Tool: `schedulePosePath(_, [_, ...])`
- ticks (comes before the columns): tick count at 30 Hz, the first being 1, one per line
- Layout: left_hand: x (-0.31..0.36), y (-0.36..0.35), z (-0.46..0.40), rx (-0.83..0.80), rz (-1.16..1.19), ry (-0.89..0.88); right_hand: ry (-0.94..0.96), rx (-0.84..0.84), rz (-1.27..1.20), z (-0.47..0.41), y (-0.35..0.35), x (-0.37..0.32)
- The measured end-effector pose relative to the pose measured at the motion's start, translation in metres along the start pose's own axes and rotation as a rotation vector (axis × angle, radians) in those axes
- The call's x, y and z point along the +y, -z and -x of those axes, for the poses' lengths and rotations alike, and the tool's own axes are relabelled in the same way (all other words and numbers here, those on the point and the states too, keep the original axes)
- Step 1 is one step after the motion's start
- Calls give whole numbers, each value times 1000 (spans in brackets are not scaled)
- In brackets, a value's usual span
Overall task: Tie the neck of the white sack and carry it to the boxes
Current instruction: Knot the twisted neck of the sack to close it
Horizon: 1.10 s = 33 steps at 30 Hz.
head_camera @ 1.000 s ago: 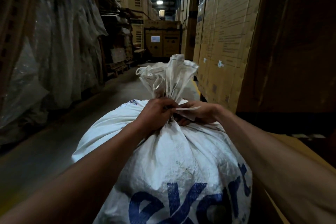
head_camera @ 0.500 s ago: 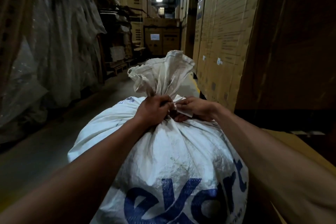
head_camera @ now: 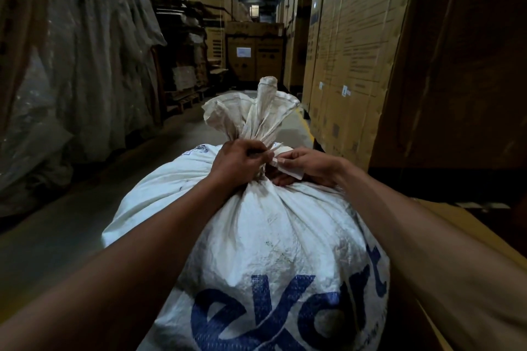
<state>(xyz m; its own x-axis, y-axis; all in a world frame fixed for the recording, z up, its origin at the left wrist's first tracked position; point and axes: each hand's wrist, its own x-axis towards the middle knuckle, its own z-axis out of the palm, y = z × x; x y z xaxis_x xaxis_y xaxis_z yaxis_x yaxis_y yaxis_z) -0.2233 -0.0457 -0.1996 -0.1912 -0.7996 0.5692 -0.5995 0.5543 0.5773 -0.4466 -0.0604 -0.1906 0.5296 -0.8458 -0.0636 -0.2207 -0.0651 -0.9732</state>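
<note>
A big white woven sack [head_camera: 273, 236] with blue lettering fills the lower middle of the head view. Its gathered neck [head_camera: 259, 122] stands up in a bunch above my hands. My left hand [head_camera: 239, 162] is closed around the neck from the left. My right hand [head_camera: 310, 165] pinches a flat white tie strip [head_camera: 288, 169] against the right side of the neck. How the strip runs behind the neck is hidden.
Tall stacks of cardboard boxes [head_camera: 350, 51] line the right side of a dim warehouse aisle, and one large box [head_camera: 456, 65] stands very close. Plastic-wrapped goods [head_camera: 71, 65] line the left. More boxes [head_camera: 253, 51] close the far end. The concrete floor [head_camera: 71, 222] runs along the left.
The bunched top of the sack has drawn narrower and stands more upright. My hands stay at the neck, and the right hand has shifted its pinch on the strip.
</note>
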Motion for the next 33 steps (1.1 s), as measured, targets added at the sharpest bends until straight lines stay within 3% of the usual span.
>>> schedulePosePath(12, [-13,7,-4,-59,60,7,0,23,-111,-1,3,7])
schedulePosePath(33, [-14,6,-1,25,-1,26,-17,49,-84,4,-2,1])
